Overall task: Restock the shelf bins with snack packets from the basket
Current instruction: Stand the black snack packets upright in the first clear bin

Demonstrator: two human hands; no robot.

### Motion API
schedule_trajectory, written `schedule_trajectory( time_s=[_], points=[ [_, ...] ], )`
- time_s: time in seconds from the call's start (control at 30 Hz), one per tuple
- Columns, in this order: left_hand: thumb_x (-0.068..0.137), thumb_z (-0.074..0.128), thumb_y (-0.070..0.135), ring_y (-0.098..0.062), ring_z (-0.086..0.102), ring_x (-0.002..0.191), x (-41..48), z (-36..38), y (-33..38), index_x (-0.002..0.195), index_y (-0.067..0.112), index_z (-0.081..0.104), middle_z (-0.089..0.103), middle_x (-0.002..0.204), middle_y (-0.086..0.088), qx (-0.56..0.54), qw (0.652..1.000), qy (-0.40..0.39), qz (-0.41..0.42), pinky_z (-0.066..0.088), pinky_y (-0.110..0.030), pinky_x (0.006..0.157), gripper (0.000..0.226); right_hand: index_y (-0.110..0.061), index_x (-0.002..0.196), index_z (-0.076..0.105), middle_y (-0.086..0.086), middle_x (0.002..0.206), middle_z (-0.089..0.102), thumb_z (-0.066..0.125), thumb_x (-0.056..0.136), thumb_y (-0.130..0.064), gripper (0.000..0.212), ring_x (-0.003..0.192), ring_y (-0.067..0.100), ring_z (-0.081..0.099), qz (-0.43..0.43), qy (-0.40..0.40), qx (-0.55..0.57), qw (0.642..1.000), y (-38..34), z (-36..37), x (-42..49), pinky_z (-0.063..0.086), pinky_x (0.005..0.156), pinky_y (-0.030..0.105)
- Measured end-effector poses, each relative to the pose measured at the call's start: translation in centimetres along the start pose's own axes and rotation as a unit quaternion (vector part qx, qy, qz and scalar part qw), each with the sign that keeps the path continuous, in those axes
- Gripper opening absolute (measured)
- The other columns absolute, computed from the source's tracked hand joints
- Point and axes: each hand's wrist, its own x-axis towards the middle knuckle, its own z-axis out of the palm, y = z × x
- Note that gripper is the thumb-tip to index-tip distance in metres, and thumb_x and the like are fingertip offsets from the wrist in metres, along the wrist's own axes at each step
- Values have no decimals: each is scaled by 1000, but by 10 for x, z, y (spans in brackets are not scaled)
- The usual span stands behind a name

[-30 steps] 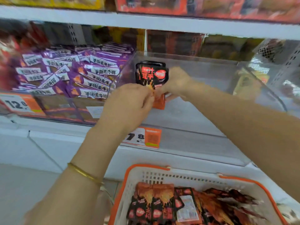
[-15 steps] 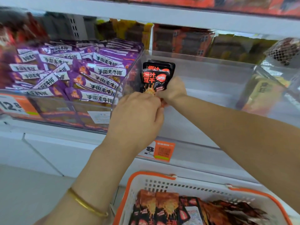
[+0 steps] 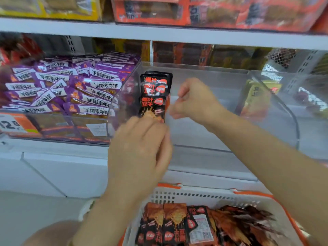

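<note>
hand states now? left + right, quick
Left hand: holding the black snack packets by their lower end.
Right hand: closed, fingers curled, apparently empty, beside the packets.

Shop, binned snack packets [image 3: 99,86], price tag [image 3: 12,124]

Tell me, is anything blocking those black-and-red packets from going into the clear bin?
Nothing visible does. The black-and-red packets already stand upright inside the clear bin, against its left wall. The left hand is at their lower end, and the right hand sits just to their right, not in their way.
</note>
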Motion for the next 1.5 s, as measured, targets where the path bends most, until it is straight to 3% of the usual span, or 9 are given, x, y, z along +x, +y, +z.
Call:
schedule_trajectory(
  time_s=[0.17,0.3,0.57,0.87,0.97,1.07,1.27,1.37,1.5],
  points=[
    [85,46,23,-25,54,64,-56,13,41,67,13,61,57,65,-1,-37,986,-164,-13,40,-36,55,26,-8,75,52,13,68,55,65,76,16,27,56,23,67,27,-141,99,985,30,-48,-120,59,55,33],
    [85,45,29,-24,57,64,-77,42,52,64,17,57,56,64,1,12,946,-323,-13,40,-30,49,27,-6,89,60,12,81,64,63,81,5,14,75,30,70,210,-274,-122,931,132,-26,-138,59,68,34],
    [95,38,31,-19,55,84,-91,76,58,84,19,56,59,89,2,-4,912,-409,-33,47,-36,68,24,-7,128,44,13,130,50,68,85,-28,54,121,31,48,283,-312,-469,776,286,29,-195,46,92,38],
    [86,57,45,-9,53,93,-91,84,61,104,26,59,55,102,11,-103,860,-497,-52,43,-25,67,26,9,85,60,12,76,57,52,81,3,11,73,23,56,290,-148,-137,935,245,1,-146,40,59,25],
    [69,71,58,-7,37,113,-98,80,69,126,25,41,37,122,10,-130,801,-584,-10,36,-22,89,73,9,94,57,19,81,58,54,82,13,13,67,26,59,389,-90,185,898,214,-3,-142,50,53,29],
    [78,69,45,-11,36,113,-98,76,75,122,20,44,37,122,5,-107,863,-491,49,34,-22,89,57,5,101,56,21,93,60,54,85,13,18,73,26,62,433,-105,331,832,192,-4,-145,57,54,31],
    [86,65,20,-13,58,86,-64,49,54,100,20,64,63,88,8,-187,903,-369,-113,44,-26,75,14,-9,129,53,4,125,59,52,92,-45,52,114,22,57,299,-101,66,946,158,-17,-153,45,100,38],
    [81,70,14,1,52,72,-38,26,48,93,18,67,59,75,17,-225,912,-300,-167,37,-12,67,13,-15,114,64,10,112,70,47,81,-65,62,105,30,65,224,-194,195,935,125,-34,-155,49,96,48],
    [80,73,14,0,59,79,3,-2,36,91,27,63,64,88,9,-302,908,-219,-189,49,-23,78,20,-9,97,66,1,87,71,74,78,-10,21,79,14,67,18,-221,124,967,70,-50,-137,56,74,30]
  ],
)
